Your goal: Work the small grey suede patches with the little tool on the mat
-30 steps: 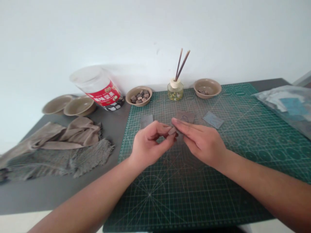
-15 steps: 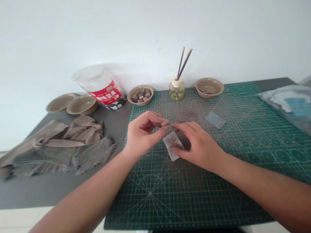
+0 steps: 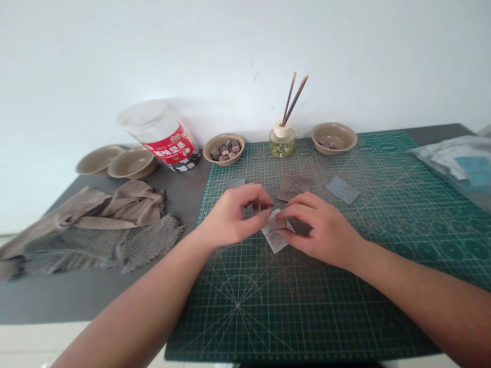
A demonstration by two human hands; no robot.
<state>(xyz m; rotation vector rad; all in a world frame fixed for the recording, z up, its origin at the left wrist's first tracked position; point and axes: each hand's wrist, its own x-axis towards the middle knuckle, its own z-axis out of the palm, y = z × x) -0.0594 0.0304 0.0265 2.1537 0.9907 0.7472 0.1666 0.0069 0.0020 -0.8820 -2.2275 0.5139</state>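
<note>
Step in hand: handling a small stone (image 3: 281, 223) over a pale sheet (image 3: 275, 241), well back from the front edge of the tabletop (image 3: 46, 301). Right hand (image 3: 328, 232) apparently pinches the stone; left hand (image 3: 233, 217) is at the sheet's far corner, grip unclear. Next move likely calls for light fingertip control.

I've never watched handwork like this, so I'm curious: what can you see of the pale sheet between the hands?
The pale sheet is a small, flat, greyish-white rectangle, paper-like in look, with darker smudges. It lies slanted on or just above the green cutting mat, one corner toward the person. Fingers of the right hand overlap it and seem to touch it; those of the left hand are at its far left edge, contact unclear. A small brownish piece shows against it.
</note>
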